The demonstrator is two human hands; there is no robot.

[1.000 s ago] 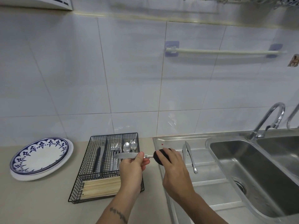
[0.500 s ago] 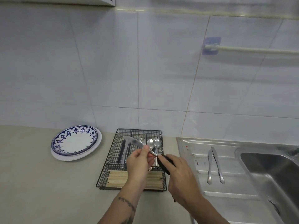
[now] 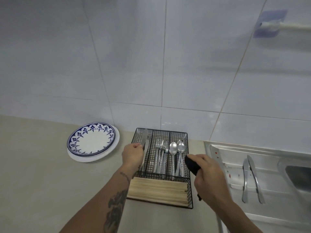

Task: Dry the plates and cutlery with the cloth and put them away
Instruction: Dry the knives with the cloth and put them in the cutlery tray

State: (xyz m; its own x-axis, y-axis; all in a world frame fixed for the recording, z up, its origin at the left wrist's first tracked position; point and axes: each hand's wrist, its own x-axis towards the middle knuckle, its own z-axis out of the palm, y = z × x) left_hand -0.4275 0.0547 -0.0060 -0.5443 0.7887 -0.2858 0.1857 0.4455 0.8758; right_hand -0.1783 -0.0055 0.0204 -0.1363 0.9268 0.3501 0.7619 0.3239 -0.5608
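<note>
My left hand [image 3: 133, 155] grips a steel knife [image 3: 144, 138] by its handle, blade pointing away, over the leftmost slot of the black wire cutlery basket [image 3: 189, 189]. My right hand [image 3: 210, 180] is shut on a dark cloth [image 3: 191, 163] just right of the basket. The basket holds forks [image 3: 159, 158], two spoons [image 3: 176, 153] and pale chopsticks [image 3: 158, 190] in the front compartment. Two more knives [image 3: 250, 179] lie on the steel drainboard [image 3: 272, 221]. A blue-patterned plate [image 3: 91, 141] tops a stack of plates on the counter.
A beige counter [image 3: 42, 182] runs left of the basket. The sink basin edge [image 3: 299, 179] shows at far right. A white tiled wall [image 3: 151, 64] stands behind, with a towel rail [image 3: 286, 27] high at right.
The left hand carried the knife left and down, away from the cloth, to the basket's left slot. The right hand kept the cloth and drew apart. The camera view swung left.
</note>
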